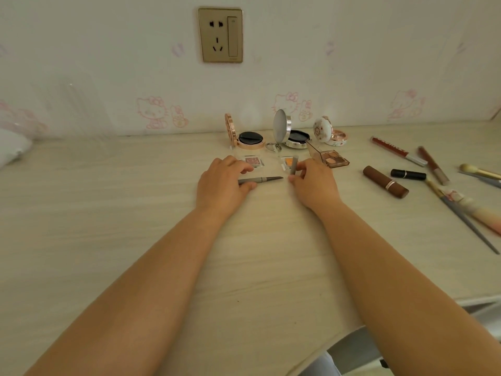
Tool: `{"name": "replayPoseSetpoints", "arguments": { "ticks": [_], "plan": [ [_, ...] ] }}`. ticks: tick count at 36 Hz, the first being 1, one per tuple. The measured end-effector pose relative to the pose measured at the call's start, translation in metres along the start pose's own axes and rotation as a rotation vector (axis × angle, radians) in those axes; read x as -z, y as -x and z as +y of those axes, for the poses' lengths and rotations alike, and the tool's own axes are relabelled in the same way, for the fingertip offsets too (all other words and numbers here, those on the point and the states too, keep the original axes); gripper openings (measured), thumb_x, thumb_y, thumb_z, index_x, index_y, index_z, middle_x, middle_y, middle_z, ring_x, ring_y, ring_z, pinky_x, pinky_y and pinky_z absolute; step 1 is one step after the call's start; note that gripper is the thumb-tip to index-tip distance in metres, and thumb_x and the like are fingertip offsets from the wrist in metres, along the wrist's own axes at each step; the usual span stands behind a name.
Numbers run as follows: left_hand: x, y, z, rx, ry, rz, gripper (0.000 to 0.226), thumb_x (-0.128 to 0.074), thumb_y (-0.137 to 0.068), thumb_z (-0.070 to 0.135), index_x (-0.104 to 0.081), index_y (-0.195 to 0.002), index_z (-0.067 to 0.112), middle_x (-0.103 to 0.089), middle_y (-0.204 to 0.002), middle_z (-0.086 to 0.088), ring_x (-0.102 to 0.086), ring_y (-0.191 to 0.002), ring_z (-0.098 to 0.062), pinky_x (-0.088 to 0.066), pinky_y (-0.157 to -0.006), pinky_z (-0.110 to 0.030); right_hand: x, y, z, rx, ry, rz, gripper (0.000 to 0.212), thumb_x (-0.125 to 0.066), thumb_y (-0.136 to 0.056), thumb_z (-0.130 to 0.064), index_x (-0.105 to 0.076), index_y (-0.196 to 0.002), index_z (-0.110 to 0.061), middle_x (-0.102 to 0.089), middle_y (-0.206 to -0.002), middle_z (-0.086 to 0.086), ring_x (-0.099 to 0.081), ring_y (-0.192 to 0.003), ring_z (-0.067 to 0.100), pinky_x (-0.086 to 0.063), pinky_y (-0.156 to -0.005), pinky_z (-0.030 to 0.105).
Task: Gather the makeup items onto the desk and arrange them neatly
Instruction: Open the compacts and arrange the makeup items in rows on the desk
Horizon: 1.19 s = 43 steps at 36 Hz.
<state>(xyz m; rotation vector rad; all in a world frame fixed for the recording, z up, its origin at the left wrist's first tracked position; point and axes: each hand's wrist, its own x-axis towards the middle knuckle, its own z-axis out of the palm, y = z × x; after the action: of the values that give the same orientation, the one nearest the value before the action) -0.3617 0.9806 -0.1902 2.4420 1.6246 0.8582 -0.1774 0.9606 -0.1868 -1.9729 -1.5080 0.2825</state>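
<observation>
The left hand pinches a grey eyeliner pencil, its bare tip pointing toward the right hand, which holds the grey cap upright between fingertips. Recapping seems the step: turn the cap's mouth to face the tip, align both, then slide on gently, keeping clear of the small eyeshadow pans just beyond the knuckles.
</observation>
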Motion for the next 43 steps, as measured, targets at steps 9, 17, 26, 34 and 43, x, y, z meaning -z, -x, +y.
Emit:
{"name": "replayPoseSetpoints", "arguments": {
  "ticks": [9, 17, 26, 34, 43],
  "plan": [
    [0.001, 0.003, 0.003, -0.069, -0.002, 0.092, 0.033, -0.063, -0.084, 0.04, -0.062, -0.112, 0.023, -0.056, -0.111, 0.001, -0.049, -0.104, -0.022, -0.046, -0.075, -0.037, 0.004, 0.004, -0.001, -0.029, -0.065, -0.001, 0.032, -0.057, -0.09, -0.019, -0.055, -0.121, -0.011, -0.056, -0.12, 0.007, -0.051, -0.112, 0.022, -0.04, -0.091, 0.03],
    [0.002, 0.012, 0.028, -0.335, 0.016, 0.28, 0.008, -0.067, -0.082, 0.014, -0.069, -0.09, 0.014, -0.061, -0.086, -0.005, -0.059, -0.08, -0.026, -0.04, -0.058, -0.026, 0.024, 0.025, 0.014, -0.147, -0.33, 0.001, 0.013, -0.053, -0.093, -0.021, -0.056, -0.105, -0.017, -0.053, -0.096, -0.004, -0.049, -0.088, 0.01, -0.037, -0.076, 0.022],
    [-0.03, 0.018, 0.12, -0.489, 0.107, 0.109, 0.008, -0.064, -0.084, 0.014, -0.069, -0.09, 0.015, -0.064, -0.086, -0.002, -0.061, -0.075, -0.021, -0.046, -0.054, -0.03, 0.076, 0.05, 0.069, -0.233, -0.353, 0.154, 0.01, -0.048, -0.093, -0.016, -0.056, -0.092, -0.02, -0.061, -0.094, -0.001, -0.053, -0.085, 0.013, -0.036, -0.071, 0.022],
    [-0.064, 0.0, 0.209, -0.497, 0.137, -0.023, 0.015, -0.055, -0.088, 0.023, -0.066, -0.098, 0.023, -0.06, -0.098, 0.005, -0.055, -0.087, -0.016, -0.035, -0.061, -0.026, 0.142, 0.064, 0.136, -0.321, -0.2, 0.338, 0.008, -0.05, -0.092, -0.018, -0.055, -0.088, -0.023, -0.052, -0.074, -0.01, -0.05, -0.07, 0.011, -0.032, -0.06, 0.018],
    [-0.102, -0.019, 0.27, -0.464, 0.104, -0.112, 0.019, -0.049, -0.091, 0.024, -0.064, -0.101, 0.027, -0.06, -0.103, 0.006, -0.053, -0.099, -0.016, -0.039, -0.069, -0.029, 0.171, 0.08, 0.179, -0.29, -0.099, 0.348, 0.007, -0.05, -0.091, -0.02, -0.056, -0.088, -0.02, -0.056, -0.083, -0.003, -0.051, -0.075, 0.015, -0.037, -0.059, 0.026]
  ]
}}
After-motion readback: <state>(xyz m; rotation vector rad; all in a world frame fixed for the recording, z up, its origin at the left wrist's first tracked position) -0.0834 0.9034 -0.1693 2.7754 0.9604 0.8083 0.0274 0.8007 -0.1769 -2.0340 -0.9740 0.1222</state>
